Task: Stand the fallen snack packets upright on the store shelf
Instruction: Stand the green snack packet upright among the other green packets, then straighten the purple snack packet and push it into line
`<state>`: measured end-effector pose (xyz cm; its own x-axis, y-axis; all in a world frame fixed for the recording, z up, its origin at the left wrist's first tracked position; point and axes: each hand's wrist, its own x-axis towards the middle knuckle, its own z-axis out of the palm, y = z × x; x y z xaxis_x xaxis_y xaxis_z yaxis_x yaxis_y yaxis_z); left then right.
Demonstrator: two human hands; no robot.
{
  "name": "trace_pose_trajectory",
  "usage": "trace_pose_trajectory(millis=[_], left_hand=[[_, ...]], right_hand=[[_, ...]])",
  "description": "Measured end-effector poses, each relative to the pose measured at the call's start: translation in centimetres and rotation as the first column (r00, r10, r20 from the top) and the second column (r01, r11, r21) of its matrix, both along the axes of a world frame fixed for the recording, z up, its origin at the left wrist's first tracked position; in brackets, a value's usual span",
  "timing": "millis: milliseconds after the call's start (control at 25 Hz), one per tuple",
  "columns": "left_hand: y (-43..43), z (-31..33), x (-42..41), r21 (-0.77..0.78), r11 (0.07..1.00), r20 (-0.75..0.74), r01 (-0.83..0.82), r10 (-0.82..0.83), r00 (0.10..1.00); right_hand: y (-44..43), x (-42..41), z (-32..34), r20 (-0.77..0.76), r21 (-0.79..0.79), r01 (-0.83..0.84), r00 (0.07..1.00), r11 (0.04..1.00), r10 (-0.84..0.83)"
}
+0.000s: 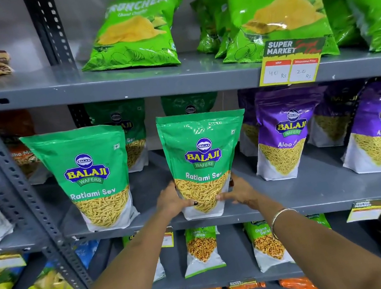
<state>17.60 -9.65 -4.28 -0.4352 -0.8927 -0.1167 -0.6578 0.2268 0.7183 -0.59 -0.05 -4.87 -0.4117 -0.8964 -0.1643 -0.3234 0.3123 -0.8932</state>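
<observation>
Head view: left hand (172, 201) and right hand (240, 193) curling fingers around lower sides of green Ratlami Sev pouch (203, 157), gripping it upright at front edge of middle shelf (320, 195). Showing yellow sev through clear window. Standing alongside: second Ratlami Sev pouch (91, 177), purple Aloo Sev pouches (282, 135).

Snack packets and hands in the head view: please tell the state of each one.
Held Ratlami Sev packet: upright, gripped at its lower sides.
Other Ratlami Sev packet: upright, untouched.
Aloo Sev packet: upright.
Crunchem packet: leaning back.
Left hand: gripping.
Right hand: gripping.
</observation>
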Motion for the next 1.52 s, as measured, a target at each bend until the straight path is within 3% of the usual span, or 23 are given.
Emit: trace_pose_trajectory(millis=[320,440,480,560,640,720,880,1000,1080,1160,1280,1520], left_hand=[[-0.2,0.4,0.0,-0.001,0.998,0.002,0.064,-0.064,0.998],[-0.8,1.3,0.5,0.108,0.988,0.177,0.109,-0.127,0.976],[-1.0,1.8,0.6,0.149,0.978,0.324,0.144,-0.186,0.928],[-0.6,3.0,0.4,0.297,0.940,0.610,0.168,-0.322,0.724],[0.7,3.7,-1.7,0.465,0.875,0.677,0.135,-0.450,0.582],[2.8,4.3,-5.7,0.562,0.811,0.600,0.164,-0.536,0.594],[6.6,4.6,-15.8,0.469,0.801,0.215,0.373,-0.513,0.831],[7.1,2.8,-22.9,0.302,0.900,-0.114,0.313,-0.292,0.950],[6.5,0.6,-25.9,0.273,0.941,-0.279,0.199,-0.121,0.953],[5.6,-2.3,-27.5,0.278,0.959,-0.328,0.053,0.043,0.944],[5.5,-5.0,-28.0,0.287,0.956,-0.320,-0.064,0.158,0.934],[9.4,-2.8,-25.5,0.227,0.968,-0.180,-0.104,0.147,0.973]], right_hand=[[-0.1,-0.1,0.4,0.005,0.050,0.005,1.000,0.999,-0.005],[0.2,-0.7,0.3,-0.021,0.080,-0.011,1.000,0.997,0.013],[0.6,-1.3,0.4,-0.060,0.100,0.001,0.998,0.995,0.005],[1.8,-3.4,0.6,-0.178,0.166,0.062,0.984,0.984,-0.032],[3.3,-6.8,0.6,-0.286,0.254,0.140,0.956,0.957,-0.064],[5.8,-10.8,1.2,-0.349,0.355,0.197,0.935,0.914,-0.066],[8.8,-19.4,1.4,-0.336,0.423,0.229,0.938,0.876,-0.083],[8.0,-25.2,0.0,0.005,0.179,0.189,0.981,0.965,-0.193],[6.6,-27.4,-0.7,0.049,0.055,0.122,0.991,0.991,-0.125],[5.4,-27.9,-1.5,0.115,0.012,0.024,0.993,1.000,-0.025],[4.8,-27.7,-2.3,0.180,-0.025,0.014,0.984,1.000,-0.009],[8.5,-25.3,-1.9,0.107,0.049,0.017,0.994,0.999,-0.022]])
